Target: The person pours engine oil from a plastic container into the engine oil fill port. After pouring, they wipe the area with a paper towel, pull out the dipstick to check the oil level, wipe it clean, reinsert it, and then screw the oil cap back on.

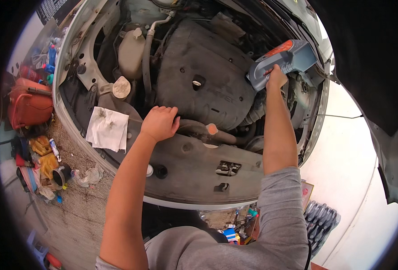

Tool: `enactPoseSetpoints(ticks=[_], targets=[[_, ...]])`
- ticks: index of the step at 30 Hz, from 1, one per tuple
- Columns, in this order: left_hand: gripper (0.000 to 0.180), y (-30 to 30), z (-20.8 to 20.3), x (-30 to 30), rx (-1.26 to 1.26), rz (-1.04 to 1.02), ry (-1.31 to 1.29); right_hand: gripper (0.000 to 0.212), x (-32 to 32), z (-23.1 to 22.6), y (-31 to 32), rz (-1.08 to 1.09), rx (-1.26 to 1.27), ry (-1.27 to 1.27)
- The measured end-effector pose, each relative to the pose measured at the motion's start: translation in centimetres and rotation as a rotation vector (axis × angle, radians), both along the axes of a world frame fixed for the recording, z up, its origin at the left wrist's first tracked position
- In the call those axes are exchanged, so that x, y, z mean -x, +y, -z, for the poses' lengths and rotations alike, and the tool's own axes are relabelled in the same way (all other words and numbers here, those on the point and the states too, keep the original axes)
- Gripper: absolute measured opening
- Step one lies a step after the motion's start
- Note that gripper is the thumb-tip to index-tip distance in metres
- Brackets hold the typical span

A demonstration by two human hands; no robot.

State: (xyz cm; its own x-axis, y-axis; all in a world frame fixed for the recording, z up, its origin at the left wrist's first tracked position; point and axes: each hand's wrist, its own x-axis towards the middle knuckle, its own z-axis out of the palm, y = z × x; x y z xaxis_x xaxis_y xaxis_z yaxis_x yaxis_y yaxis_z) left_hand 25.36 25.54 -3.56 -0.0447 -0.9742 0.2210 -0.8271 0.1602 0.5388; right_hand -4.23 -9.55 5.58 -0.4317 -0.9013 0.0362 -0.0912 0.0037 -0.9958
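Our right hand [276, 77] closes around the grey oil jug [283, 59], tipped over the far-right engine bay; our left hand [160, 122], empty and loosely curled, braces on the near front panel [194, 166] for balance.

white rag [107, 128] on bay edge, left of left grip | red fuel can [28, 102] far left | coolant tank [130, 51] above-left

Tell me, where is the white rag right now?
The white rag lies on the engine bay's front edge, left of the left hand, below a round cap.
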Motion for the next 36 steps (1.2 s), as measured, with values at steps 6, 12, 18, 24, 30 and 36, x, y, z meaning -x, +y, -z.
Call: enactPoseSetpoints(ticks=[6, 12, 18, 24, 30, 36], targets=[[0.019, -0.1, 0.1, 0.0, -0.023, -0.012, -0.017, 0.019, 0.2, -0.6, 0.0, 0.007, 0.017, -0.054], [0.016, 0.0, 0.1, 0.0, -0.05, -0.002, -0.004, 0.019, -0.9, -0.5, 0.1, 0.069, 0.009, 0.001], [0.018, 0.1, 0.4, 0.1, -0.02, -0.021, -0.008, 0.019, -2.5, -1.0, 0.4, 0.198, -0.013, 0.049], [0.017, 0.0, 0.4, 0.0, -0.018, -0.018, -0.005, 0.021, -1.4, -1.0, -0.8, 0.219, -0.015, -0.008], [0.016, 0.0, 0.3, -0.1, -0.058, -0.003, -0.007, 0.02, 0.9, -0.9, -2.9, 0.214, -0.05, -0.092], [0.017, 0.1, 0.3, -0.1, -0.048, -0.01, 0.001, 0.02, 2.0, -1.2, -3.7, 0.199, -0.09, -0.103]])
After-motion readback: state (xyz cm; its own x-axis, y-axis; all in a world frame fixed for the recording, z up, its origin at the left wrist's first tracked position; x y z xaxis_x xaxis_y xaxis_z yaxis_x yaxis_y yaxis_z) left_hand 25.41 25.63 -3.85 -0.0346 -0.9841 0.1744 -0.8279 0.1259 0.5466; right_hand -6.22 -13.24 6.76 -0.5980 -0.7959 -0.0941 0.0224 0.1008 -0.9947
